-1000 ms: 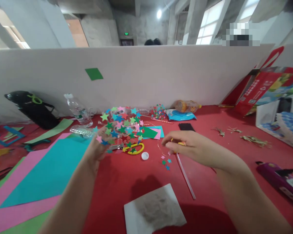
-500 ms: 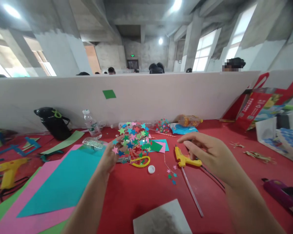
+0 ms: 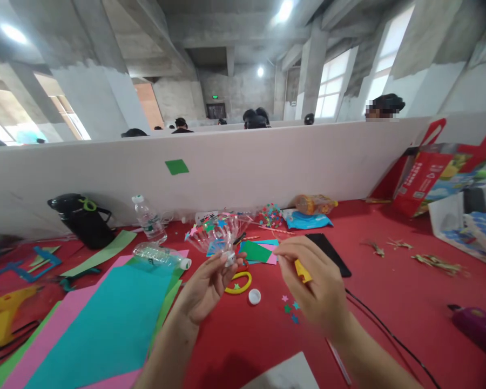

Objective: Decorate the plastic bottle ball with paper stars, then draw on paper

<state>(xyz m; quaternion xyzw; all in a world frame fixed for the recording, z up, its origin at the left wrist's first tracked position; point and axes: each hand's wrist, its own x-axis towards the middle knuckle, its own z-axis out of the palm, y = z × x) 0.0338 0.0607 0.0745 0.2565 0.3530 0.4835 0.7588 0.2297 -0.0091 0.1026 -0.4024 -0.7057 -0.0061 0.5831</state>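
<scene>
My left hand is closed round the neck of a clear plastic bottle piece. Cut strips fan out from it, with coloured paper stars on their tips. To the right, my right hand has thumb and forefinger brought together; whatever is between them is too small to make out. Behind that hand shows part of a yellow glue gun. Yellow-handled scissors lie just beyond my left hand, near a white bottle cap. Several small paper stars are scattered beside my right hand.
Coloured paper sheets cover the left side, with an empty bottle on them. A black flask, an upright bottle and a blue packet line the white partition. A dark flat object lies right.
The star-tipped bottle piece has tilted, its neck now toward me. My right hand has moved left and closer to it, covering most of the glue gun. The view has shifted slightly.
</scene>
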